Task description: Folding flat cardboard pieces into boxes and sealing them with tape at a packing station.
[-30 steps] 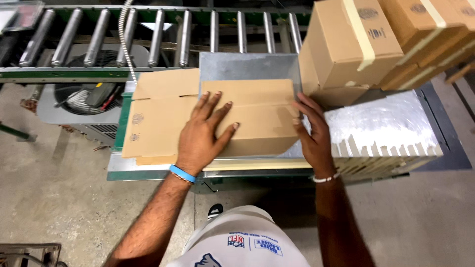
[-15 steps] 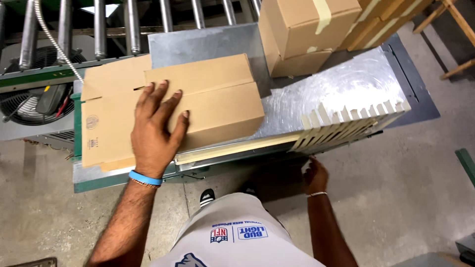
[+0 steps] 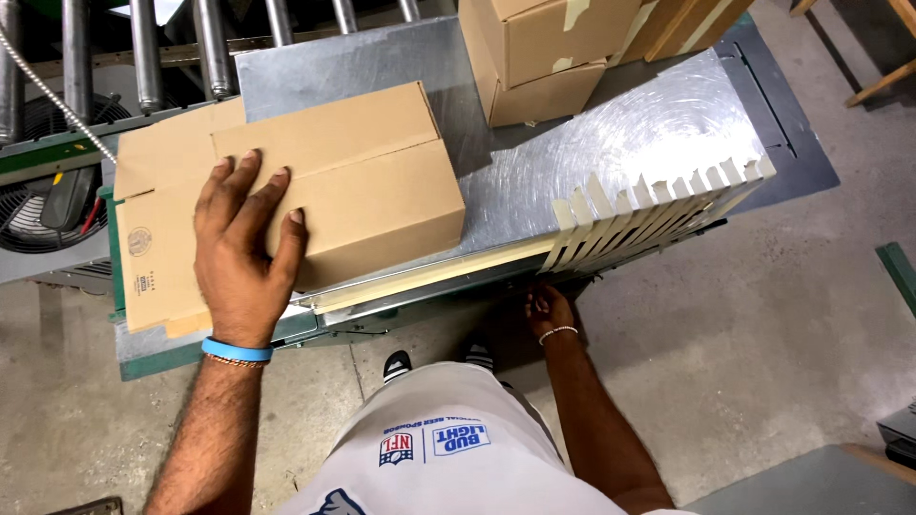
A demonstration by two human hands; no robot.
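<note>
Here we see the left hand [image 3: 243, 248] lying flat on a plain brown cardboard box [image 3: 353, 181], fingers spread and palm pressed against its smooth, matte top near the front left corner. A blue band and a thin beaded bracelet circle that wrist. The box is a squared-up carton with crisp edges and a straight seam running across its lid; it rests on a flattened sheet of the same corrugated cardboard [image 3: 157, 248], which juts out to the left and carries a small round printed stamp. Both lie on a metal table [image 3: 649, 143] of dull silver sheet, its surface scuffed into swirling, brushed arcs.

The right hand [image 3: 549, 310] hangs low under the table's front edge, in shadow; its fingers look loosely curled, but we cannot tell whether they grip anything. A pale beaded bracelet sits at that wrist. Just above it, a row of thin cardboard slats [image 3: 658, 205] fans out along the table's right front edge like teeth.

Behind, more taped cartons [image 3: 544, 57] stand stacked, and steel conveyor rollers [image 3: 210, 48] line the back. The concrete floor [image 3: 792, 324] is grey and mottled.
</note>
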